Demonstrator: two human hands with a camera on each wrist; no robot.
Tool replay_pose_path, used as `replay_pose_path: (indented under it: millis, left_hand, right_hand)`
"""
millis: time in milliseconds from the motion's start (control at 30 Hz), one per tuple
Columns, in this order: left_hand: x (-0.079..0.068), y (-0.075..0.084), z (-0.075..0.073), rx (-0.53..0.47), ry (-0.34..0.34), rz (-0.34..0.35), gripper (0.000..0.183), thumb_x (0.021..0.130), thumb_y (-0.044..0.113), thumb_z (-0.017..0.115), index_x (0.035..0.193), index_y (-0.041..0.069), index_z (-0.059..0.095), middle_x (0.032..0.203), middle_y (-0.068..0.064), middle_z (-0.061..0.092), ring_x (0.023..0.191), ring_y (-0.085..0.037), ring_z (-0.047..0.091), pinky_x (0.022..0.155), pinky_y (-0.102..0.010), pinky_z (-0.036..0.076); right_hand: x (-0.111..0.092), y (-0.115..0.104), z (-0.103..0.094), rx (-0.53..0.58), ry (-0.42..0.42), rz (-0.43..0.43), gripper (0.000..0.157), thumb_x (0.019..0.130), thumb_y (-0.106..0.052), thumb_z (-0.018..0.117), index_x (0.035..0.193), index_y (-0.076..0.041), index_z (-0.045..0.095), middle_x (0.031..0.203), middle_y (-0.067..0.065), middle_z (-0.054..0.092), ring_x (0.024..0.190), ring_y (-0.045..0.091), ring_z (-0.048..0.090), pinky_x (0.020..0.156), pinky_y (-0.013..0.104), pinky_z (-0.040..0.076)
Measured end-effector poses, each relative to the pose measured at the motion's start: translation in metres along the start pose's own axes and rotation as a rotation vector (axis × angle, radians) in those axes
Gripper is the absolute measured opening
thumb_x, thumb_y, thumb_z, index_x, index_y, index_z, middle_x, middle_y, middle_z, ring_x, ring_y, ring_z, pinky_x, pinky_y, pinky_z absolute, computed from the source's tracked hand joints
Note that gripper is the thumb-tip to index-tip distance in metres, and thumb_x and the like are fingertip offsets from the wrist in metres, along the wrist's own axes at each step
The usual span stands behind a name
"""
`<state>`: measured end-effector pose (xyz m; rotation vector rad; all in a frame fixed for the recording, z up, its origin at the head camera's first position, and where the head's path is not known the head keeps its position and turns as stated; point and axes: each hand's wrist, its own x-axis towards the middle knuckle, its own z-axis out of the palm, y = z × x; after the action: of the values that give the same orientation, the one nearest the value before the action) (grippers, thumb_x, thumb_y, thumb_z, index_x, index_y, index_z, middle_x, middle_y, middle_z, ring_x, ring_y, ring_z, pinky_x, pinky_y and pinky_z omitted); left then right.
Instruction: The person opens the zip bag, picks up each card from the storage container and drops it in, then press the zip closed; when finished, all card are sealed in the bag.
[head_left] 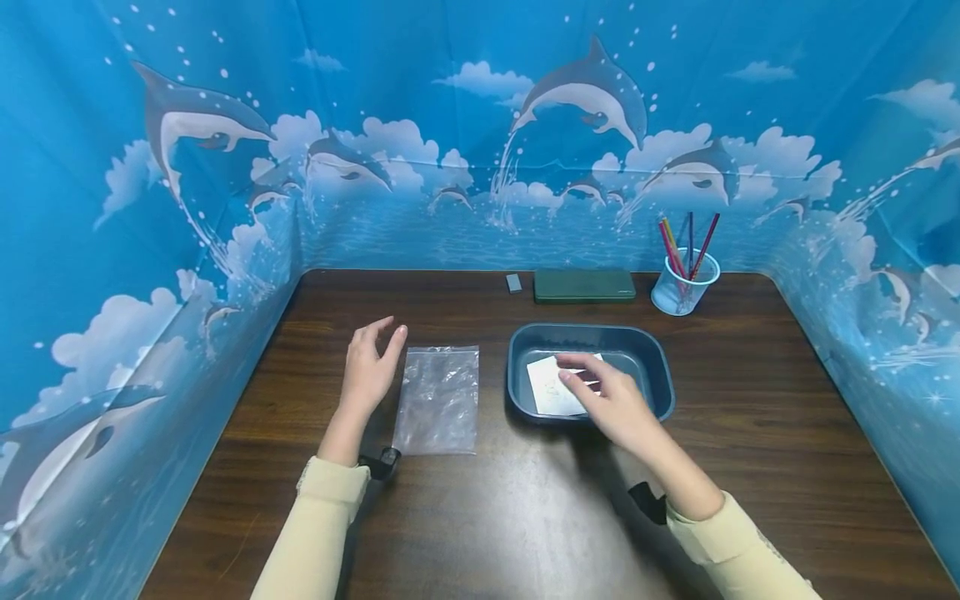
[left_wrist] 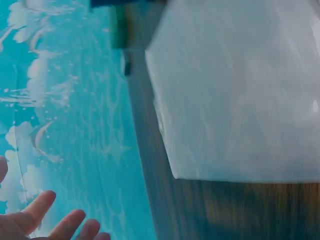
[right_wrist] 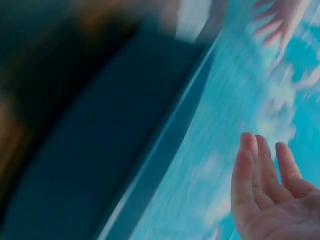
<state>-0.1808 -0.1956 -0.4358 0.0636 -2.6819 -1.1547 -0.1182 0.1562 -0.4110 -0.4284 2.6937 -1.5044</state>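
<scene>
A dark blue tub [head_left: 651,367] stood on the wooden table [head_left: 480,525], and white paper [head_left: 551,396] with faint marks lay on its floor, towards the left side. The person's right hand [head_left: 611,404] reached over the tub's front rim, its fingers above the paper and partly hiding it; the fingers were loosely extended and gripped nothing. To the left of the tub, well apart from it, a clear plastic bag [head_left: 438,404] lay flat. The left hand [head_left: 369,367] was just beside the bag's upper left corner, fingers relaxed, thumb apart, also free of any hold. Behind the tub and to its right, a light blue cup [head_left: 677,298] held several pencils [head_left: 706,246] leaning different ways. A green case [head_left: 583,286] lay closed near the back edge, beside a small grey block [head_left: 513,283].
</scene>
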Motion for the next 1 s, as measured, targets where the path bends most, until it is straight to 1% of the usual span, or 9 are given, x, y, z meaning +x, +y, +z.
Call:
replay_pose_path:
  millis: [67, 200, 267, 367, 433, 500, 633, 767, 1000]
  left_hand:
    - [0.001, 0.001, -0.003, -0.094, -0.039, -0.038, 0.062, 0.097, 0.052, 0.046, 0.137, 0.005, 0.049, 0.133, -0.018, 0.048, 0.12, -0.035, 0.044, 0.099, -0.052, 0.037]
    - [-0.001, -0.001, -0.008, -0.233, -0.136, -0.121, 0.063, 0.098, 0.052, 0.044, 0.14, 0.005, 0.045, 0.138, -0.017, 0.046, 0.126, -0.035, 0.042, 0.103, -0.053, 0.036]
    - [-0.004, -0.004, -0.008, -0.242, -0.166, -0.146, 0.063, 0.098, 0.051, 0.045, 0.14, 0.005, 0.044, 0.138, -0.018, 0.046, 0.125, -0.036, 0.042, 0.103, -0.053, 0.036]
    - [-0.011, -0.012, -0.005, -0.19, -0.194, -0.156, 0.061, 0.098, 0.047, 0.048, 0.139, 0.002, 0.045, 0.133, -0.02, 0.05, 0.117, -0.037, 0.048, 0.098, -0.051, 0.041]
    - [-0.017, -0.016, -0.003, -0.178, -0.247, -0.174, 0.061, 0.098, 0.045, 0.049, 0.14, 0.0, 0.043, 0.13, -0.022, 0.051, 0.114, -0.037, 0.05, 0.096, -0.051, 0.042]
    - [-0.023, -0.021, -0.003, -0.213, -0.341, -0.203, 0.063, 0.099, 0.043, 0.048, 0.142, -0.002, 0.038, 0.134, -0.026, 0.047, 0.118, -0.04, 0.048, 0.095, -0.053, 0.044]
    - [-0.035, -0.026, -0.005, -0.296, -0.499, -0.278, 0.068, 0.1, 0.044, 0.045, 0.146, -0.003, 0.027, 0.143, -0.029, 0.034, 0.128, -0.044, 0.038, 0.098, -0.058, 0.041]
    - [-0.041, -0.028, -0.006, -0.27, -0.486, -0.319, 0.073, 0.099, 0.048, 0.045, 0.146, -0.004, 0.026, 0.145, -0.03, 0.029, 0.129, -0.045, 0.035, 0.101, -0.057, 0.037]
    - [-0.048, -0.033, -0.001, -0.305, -0.449, -0.394, 0.072, 0.099, 0.048, 0.045, 0.145, -0.004, 0.027, 0.144, -0.032, 0.027, 0.126, -0.05, 0.036, 0.091, -0.06, 0.045]
  right_hand:
    - [0.002, -0.011, 0.019, 0.119, -0.095, 0.021, 0.042, 0.098, -0.039, 0.055, 0.133, -0.017, 0.055, 0.13, 0.003, 0.058, 0.111, 0.022, 0.058, 0.091, 0.043, 0.05]
    - [0.005, -0.026, 0.054, 0.415, -0.296, 0.148, 0.051, 0.099, -0.042, 0.049, 0.141, -0.013, 0.046, 0.142, 0.007, 0.046, 0.125, 0.028, 0.049, 0.102, 0.045, 0.041]
    - [0.006, -0.029, 0.07, 0.571, -0.37, 0.223, 0.057, 0.1, -0.043, 0.045, 0.145, -0.008, 0.04, 0.148, 0.011, 0.038, 0.132, 0.032, 0.04, 0.108, 0.047, 0.034]
    - [0.005, -0.028, 0.093, 0.758, -0.417, 0.32, 0.063, 0.101, -0.042, 0.043, 0.147, -0.001, 0.032, 0.153, 0.017, 0.028, 0.137, 0.039, 0.028, 0.112, 0.05, 0.025]
    - [0.003, -0.026, 0.106, 0.869, -0.409, 0.381, 0.064, 0.101, -0.037, 0.044, 0.147, 0.004, 0.029, 0.154, 0.023, 0.021, 0.138, 0.043, 0.021, 0.113, 0.052, 0.02]
    - [0.001, -0.025, 0.117, 0.954, -0.389, 0.456, 0.065, 0.1, -0.034, 0.046, 0.146, 0.007, 0.027, 0.153, 0.027, 0.017, 0.139, 0.045, 0.017, 0.113, 0.053, 0.017]
    - [-0.004, -0.023, 0.133, 1.02, -0.354, 0.574, 0.068, 0.098, -0.031, 0.048, 0.145, 0.01, 0.024, 0.151, 0.033, 0.016, 0.138, 0.047, 0.017, 0.112, 0.055, 0.017]
    - [-0.006, -0.022, 0.14, 1.031, -0.315, 0.608, 0.068, 0.098, -0.03, 0.045, 0.146, 0.01, 0.021, 0.149, 0.035, 0.018, 0.137, 0.046, 0.021, 0.112, 0.054, 0.019]
    - [-0.008, -0.021, 0.147, 1.05, -0.221, 0.677, 0.063, 0.097, -0.029, 0.043, 0.145, 0.007, 0.024, 0.149, 0.031, 0.024, 0.132, 0.044, 0.032, 0.11, 0.052, 0.024]
